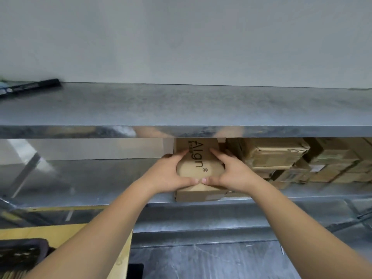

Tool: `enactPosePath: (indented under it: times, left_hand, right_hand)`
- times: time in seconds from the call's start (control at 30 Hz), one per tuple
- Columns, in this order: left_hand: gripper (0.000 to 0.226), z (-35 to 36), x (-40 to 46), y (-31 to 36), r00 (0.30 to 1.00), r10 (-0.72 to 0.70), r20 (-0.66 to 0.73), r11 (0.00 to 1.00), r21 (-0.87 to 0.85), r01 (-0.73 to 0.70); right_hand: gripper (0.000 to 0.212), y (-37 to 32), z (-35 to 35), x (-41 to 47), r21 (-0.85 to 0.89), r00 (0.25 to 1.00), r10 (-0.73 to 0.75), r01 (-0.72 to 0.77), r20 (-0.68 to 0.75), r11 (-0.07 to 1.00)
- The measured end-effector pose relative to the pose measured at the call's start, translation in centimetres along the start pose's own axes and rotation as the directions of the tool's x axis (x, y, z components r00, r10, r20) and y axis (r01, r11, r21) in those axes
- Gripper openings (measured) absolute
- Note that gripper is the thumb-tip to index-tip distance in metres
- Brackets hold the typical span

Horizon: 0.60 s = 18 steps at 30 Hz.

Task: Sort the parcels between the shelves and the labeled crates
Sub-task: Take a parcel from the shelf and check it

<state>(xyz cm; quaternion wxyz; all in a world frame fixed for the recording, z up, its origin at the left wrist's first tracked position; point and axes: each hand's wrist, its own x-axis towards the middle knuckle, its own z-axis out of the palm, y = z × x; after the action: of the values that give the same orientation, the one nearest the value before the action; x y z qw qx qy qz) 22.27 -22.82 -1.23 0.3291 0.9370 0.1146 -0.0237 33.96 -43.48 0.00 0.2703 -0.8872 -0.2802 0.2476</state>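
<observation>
Hands frame a cardboard parcel [196, 168] on the lower metal shelf [90, 178]. On the box's left side the left hand [171, 174] curls round it, fingers reaching along the top edge toward the back, thumb lying across the near top edge. Mirroring it on the other side, the right hand [233, 172] has its fingers wrapped over the far corner and its thumb pointing inward, so that the two thumb tips almost meet at the middle of the near edge. Both hands grip the parcel.

The parcel sits flat at the shelf's front lip, its near face just at the edge. Its long axis runs front to back, away from the person, and the printing on its top reads along that axis, with the far end disappearing under the shelf above.

Just right of it, on the same shelf, stands a stack of other cardboard boxes [281, 156], some wrapped in tape. Above, the upper metal shelf [201, 105] carries a black marker [32, 87] at its far left. A yellow table [60, 232] holding a dark crate [22, 252] shows at lower left.
</observation>
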Motion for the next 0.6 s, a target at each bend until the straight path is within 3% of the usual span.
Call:
enactPosePath:
  times: [0.1, 0.2, 0.27, 0.37, 0.47, 0.53, 0.6]
  left_hand:
    - [0.096, 0.8, -0.8, 0.0, 0.997, -0.052, -0.064, 0.998, -0.038, 0.050]
    - [0.075, 1.4, -2.4, 1.1, 0.986, -0.111, -0.128, 0.993, -0.047, 0.105]
    - [0.074, 2.0, -4.1, 2.4, 0.977, -0.141, -0.161, 0.990, -0.043, 0.136]
    - [0.079, 3.0, -7.0, 4.5, 0.954, -0.197, -0.226, 0.980, -0.042, 0.193]
    - [0.119, 4.2, -10.0, 6.9, 0.915, -0.287, -0.284, 0.958, -0.077, 0.276]
    - [0.150, 5.2, -12.1, 8.2, 0.883, -0.355, -0.306, 0.935, -0.096, 0.342]
    - [0.164, 6.3, -14.2, 9.0, 0.857, -0.412, -0.311, 0.911, -0.108, 0.399]
  right_hand:
    - [0.120, 0.7, 0.2, -0.3, 0.090, 0.999, -0.045, 0.044, 0.019, 0.995]
    - [0.111, 1.2, 0.3, -0.8, 0.065, 0.992, -0.122, 0.123, -0.017, 0.990]
    - [0.102, 1.4, 0.1, -2.0, 0.049, 0.982, -0.188, 0.188, -0.002, 0.981]
    - [0.117, 2.0, -0.3, -3.6, 0.059, 0.961, -0.273, 0.270, 0.048, 0.961]
    - [0.151, 2.6, -0.1, -4.9, 0.099, 0.943, -0.324, 0.316, 0.075, 0.944]
    - [0.159, 3.2, 0.3, -5.5, 0.132, 0.935, -0.347, 0.337, 0.067, 0.932]
    - [0.160, 3.5, 0.7, -6.2, 0.138, 0.928, -0.357, 0.343, 0.101, 0.929]
